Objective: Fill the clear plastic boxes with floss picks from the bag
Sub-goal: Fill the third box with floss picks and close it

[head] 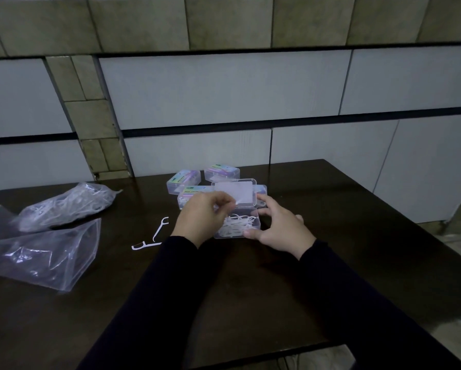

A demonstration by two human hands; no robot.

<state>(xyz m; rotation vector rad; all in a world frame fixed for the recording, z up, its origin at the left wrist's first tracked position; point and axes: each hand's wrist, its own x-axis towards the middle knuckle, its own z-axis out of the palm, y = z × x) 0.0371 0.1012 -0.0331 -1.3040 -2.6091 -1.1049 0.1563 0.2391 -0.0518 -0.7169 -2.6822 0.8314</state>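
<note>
The open box (237, 225) sits on the dark table (357, 236) between both hands, its lid (234, 193) raised at the back, with white picks (238, 222) heaped inside. The left hand (200, 217) is at the box's left edge, its grip curled with fingertips pinched together over the picks; whether they hold a pick I cannot tell. The right hand (280, 228) holds the box's right side, thumb on the near corner and fingers round the far one. Closed boxes (184, 180) with coloured labels cluster just behind. Two loose picks (154, 236) lie on the table left of the left hand. Further left lies the bag (69, 204) of picks, with a flatter clear bag (45, 257) in front of it.
</note>
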